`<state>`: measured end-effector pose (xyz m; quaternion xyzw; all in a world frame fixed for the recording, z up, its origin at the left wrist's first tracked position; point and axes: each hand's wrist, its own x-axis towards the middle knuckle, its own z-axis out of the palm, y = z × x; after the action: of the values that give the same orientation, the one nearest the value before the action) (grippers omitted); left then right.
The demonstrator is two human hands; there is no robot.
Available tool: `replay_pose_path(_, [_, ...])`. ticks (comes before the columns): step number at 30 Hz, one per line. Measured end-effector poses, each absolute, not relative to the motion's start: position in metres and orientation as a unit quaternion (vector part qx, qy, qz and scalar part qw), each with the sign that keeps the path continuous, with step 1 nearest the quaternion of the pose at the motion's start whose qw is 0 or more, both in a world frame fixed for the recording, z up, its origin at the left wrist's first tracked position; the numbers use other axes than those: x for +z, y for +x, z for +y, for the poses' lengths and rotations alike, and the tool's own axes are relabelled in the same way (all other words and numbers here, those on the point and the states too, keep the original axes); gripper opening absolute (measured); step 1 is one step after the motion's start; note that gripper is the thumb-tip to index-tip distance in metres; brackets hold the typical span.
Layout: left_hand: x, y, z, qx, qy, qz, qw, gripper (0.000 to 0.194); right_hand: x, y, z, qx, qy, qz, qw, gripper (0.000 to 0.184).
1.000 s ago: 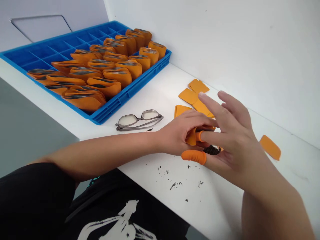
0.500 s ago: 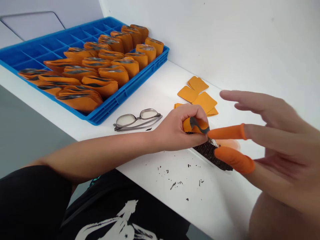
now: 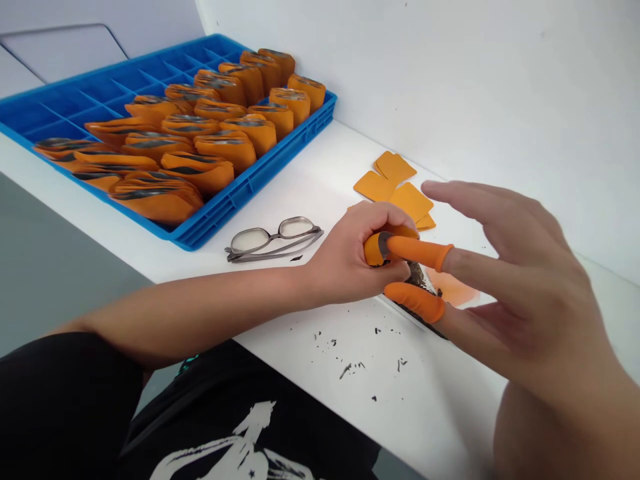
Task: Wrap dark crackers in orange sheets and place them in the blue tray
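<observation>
My left hand (image 3: 357,250) is closed round a curled orange sheet with a grey inner side (image 3: 374,249). My right hand (image 3: 525,293) wears orange finger cots on its thumb and index finger. Its fingers are spread, with the index fingertip at the grey inside of the curled sheet and the thumb below my left hand. Under both hands lies a dark, finely ridged strip (image 3: 416,275) in a pale holder, partly hidden; I cannot tell what it is. A pale orange patch (image 3: 453,288) shows beside it. Loose orange rounded cards (image 3: 411,202) lie behind my left hand.
A blue divided tray (image 3: 260,175) stands at the back left, many of its compartments holding folded orange bundles (image 3: 213,170). Folded eyeglasses (image 3: 273,239) lie left of my hands. Dark scraps (image 3: 346,371) are scattered near the table's front edge. A white wall (image 3: 475,87) rises behind.
My right hand drew back to the right from my left hand, then returned to the curled sheet. My left hand turned and keeps hold of the sheet. The view shifted slightly.
</observation>
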<state>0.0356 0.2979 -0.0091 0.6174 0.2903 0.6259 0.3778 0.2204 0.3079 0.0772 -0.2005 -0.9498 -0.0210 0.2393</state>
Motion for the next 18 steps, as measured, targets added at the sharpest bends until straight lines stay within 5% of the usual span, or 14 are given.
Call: replay_pose_path(18, [-0.014,0.037,0.302,0.603,0.687,0.215,0.344,0.026,0.09,0.228,0.293,0.031,-0.234,-0.961,0.146,0.014])
